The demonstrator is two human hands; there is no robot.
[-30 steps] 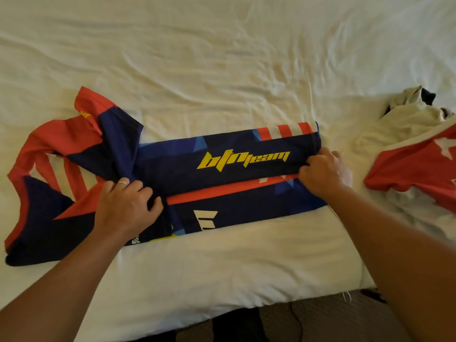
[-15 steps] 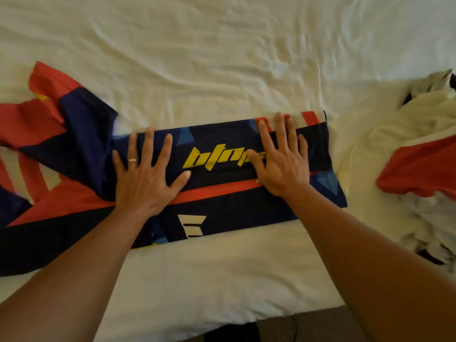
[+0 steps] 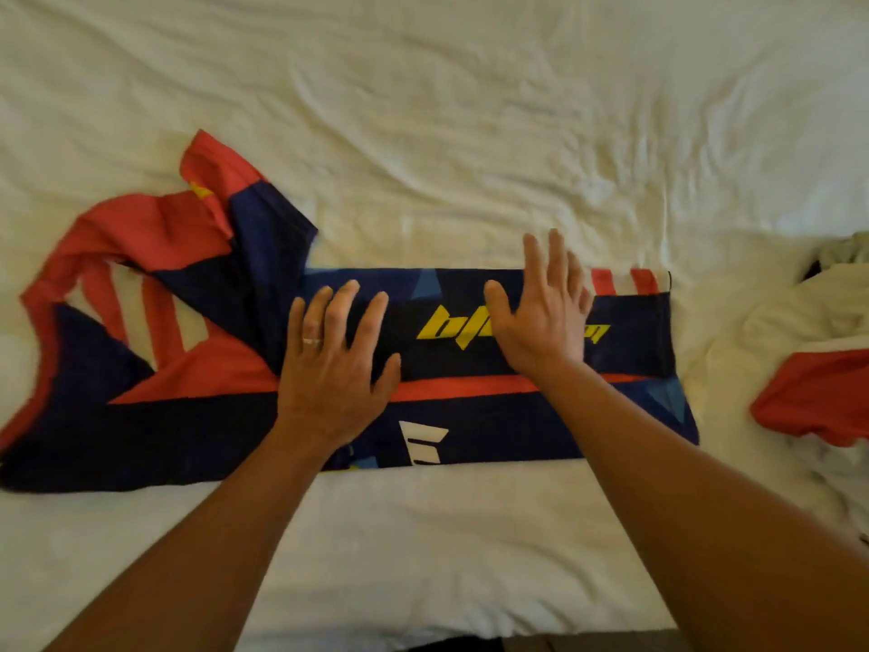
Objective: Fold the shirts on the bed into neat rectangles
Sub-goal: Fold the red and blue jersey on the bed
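Observation:
A navy and red jersey (image 3: 470, 407) with yellow lettering lies across the bed, its right part folded into a long band and its left part with the sleeve still spread and rumpled. My left hand (image 3: 334, 364) presses flat on the band near its left end, fingers straight and spread, a ring on one finger. My right hand (image 3: 541, 317) has straight fingers together over the yellow lettering, tilted up and partly lifted off the cloth. Neither hand grips the fabric.
The white sheet of the bed (image 3: 446, 110) is wrinkled all around. A heap of other shirts (image 3: 818, 392), cream and red, lies at the right edge. The bed's near edge (image 3: 423, 640) runs along the bottom, with dark floor below it.
Both hands opened from gripping the jersey's fold to lying flat on it. Since half a second ago my right hand has tilted up off the cloth; the left stays flat.

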